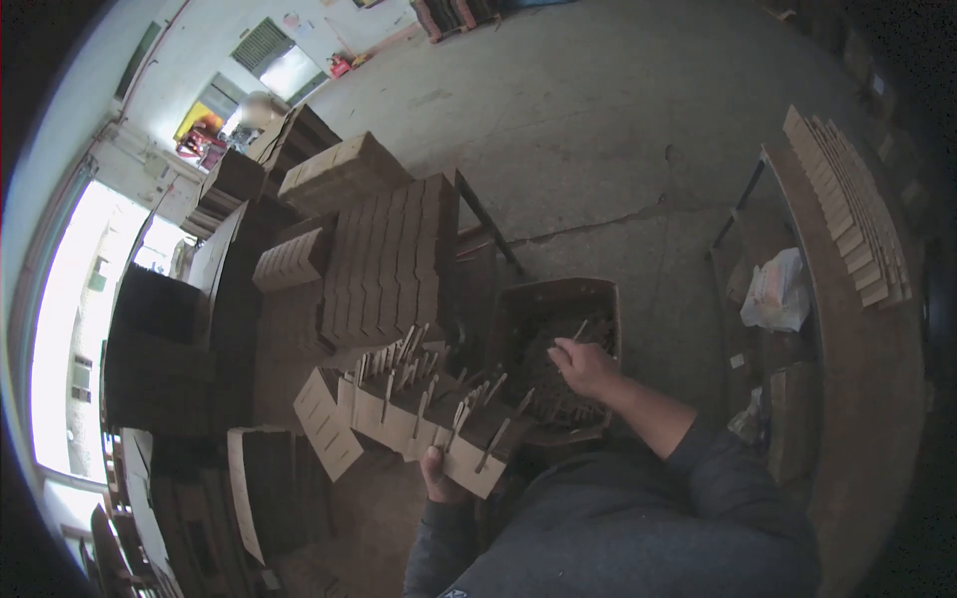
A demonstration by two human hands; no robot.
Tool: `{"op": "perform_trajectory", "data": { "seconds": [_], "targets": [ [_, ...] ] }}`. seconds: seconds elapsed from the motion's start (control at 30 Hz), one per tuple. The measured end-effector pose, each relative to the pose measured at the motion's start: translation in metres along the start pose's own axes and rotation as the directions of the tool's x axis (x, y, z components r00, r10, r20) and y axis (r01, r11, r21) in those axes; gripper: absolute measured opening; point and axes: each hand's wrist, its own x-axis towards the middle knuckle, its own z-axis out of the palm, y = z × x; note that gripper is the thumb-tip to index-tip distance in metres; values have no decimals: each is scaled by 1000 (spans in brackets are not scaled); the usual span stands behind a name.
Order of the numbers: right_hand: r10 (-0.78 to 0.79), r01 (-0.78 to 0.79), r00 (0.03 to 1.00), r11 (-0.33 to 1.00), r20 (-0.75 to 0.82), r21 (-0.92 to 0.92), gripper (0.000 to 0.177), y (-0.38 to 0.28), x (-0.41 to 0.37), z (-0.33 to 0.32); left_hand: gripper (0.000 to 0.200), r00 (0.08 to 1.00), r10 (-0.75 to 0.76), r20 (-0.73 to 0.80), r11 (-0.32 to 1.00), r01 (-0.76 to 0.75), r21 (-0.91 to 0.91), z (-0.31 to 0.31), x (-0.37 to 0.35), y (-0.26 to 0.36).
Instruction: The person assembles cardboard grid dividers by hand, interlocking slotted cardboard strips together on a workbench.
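Note:
My left hand grips the near edge of a stack of slotted cardboard pieces, thumb on its pale face. Several narrow cardboard strips stick up out of the slots at different angles. My right hand is closed above a dark bin, apart from the stack. A thin strip pokes up from its fingertips and looks like cardboard. Inside the bin lies a heap of small cardboard scraps. Beside the held stack, a loose slotted cardboard piece rests at a tilt.
Stacked cardboard covers the table to the left, with a closed bundle on top. More cardboard piles stand at lower left. On the right, a bench carries a row of cardboard pieces; a white plastic bag sits below it.

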Motion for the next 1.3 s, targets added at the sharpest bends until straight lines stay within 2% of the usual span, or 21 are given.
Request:
{"op": "perform_trajectory", "data": {
  "seconds": [0.1,0.2,0.27,0.3,0.37,0.4,0.5,0.6,0.67,0.7,0.77,0.8,0.87,0.9,1.0,1.1,1.17,1.2,1.27,1.3],
  "targets": [
    [-45,43,999,995,11,95,58,-14,-14,4,75,998,-42,40,999,41,30,38,1,7],
    [-152,124,982,966,108,227,84,-27,-33,9,73,999,-28,17,1000,29,-13,45,2,2],
    [-232,206,966,957,114,205,51,-32,-38,16,80,999,-25,-38,999,27,40,25,3,-8],
    [-251,225,961,953,115,201,43,-31,-38,15,82,998,-25,-51,998,28,54,25,1,-8],
    [-127,125,992,953,-8,275,31,-23,-32,5,76,994,-47,-102,997,53,57,43,-8,0],
    [-98,104,995,950,-38,294,28,-19,-27,-1,75,992,-49,-114,997,56,58,50,-10,4],
    [-158,197,969,958,-191,206,29,-7,-17,-19,75,984,-148,-98,989,148,-8,47,-13,7],
    [-142,146,989,982,-36,118,51,-32,-35,-20,79,994,-86,-66,995,82,-60,-17,-6,-12],
    [-325,313,946,921,14,232,58,-46,-51,-10,81,997,-9,-73,999,11,32,-11,-3,-13],
    [-367,349,930,900,25,262,60,-51,-57,-6,81,997,9,-77,999,-5,54,-1,-2,-12],
    [-364,293,906,909,219,298,39,-61,-65,3,86,990,110,-94,971,-87,224,31,-2,-1],
    [-362,279,893,911,265,305,34,-61,-65,5,87,986,135,-95,958,-106,266,40,-3,2],
    [-359,319,931,892,73,321,23,-51,-58,3,87,988,125,-89,963,-99,250,42,-5,5],
    [-359,332,933,887,29,321,20,-47,-51,-1,87,988,128,-90,964,-103,244,37,-5,5],
    [-236,251,966,953,-107,172,29,-32,-31,-15,95,990,26,-139,987,-3,164,9,-7,-2],
    [-247,254,961,966,-123,48,50,-43,-27,-12,96,983,12,-182,978,26,206,17,-10,2],
    [-325,320,945,943,32,95,76,-58,-33,-2,90,989,53,-140,978,-23,208,34,-8,4],
    [-340,332,938,937,70,109,83,-65,-36,5,89,990,60,-130,978,-32,207,39,-9,4],
    [-378,350,911,921,167,171,59,-81,-43,21,86,989,66,-130,964,-29,266,41,-10,3],
    [-387,353,903,916,188,188,53,-85,-45,27,86,989,66,-129,959,-28,281,41,-11,1]
  ]
}}
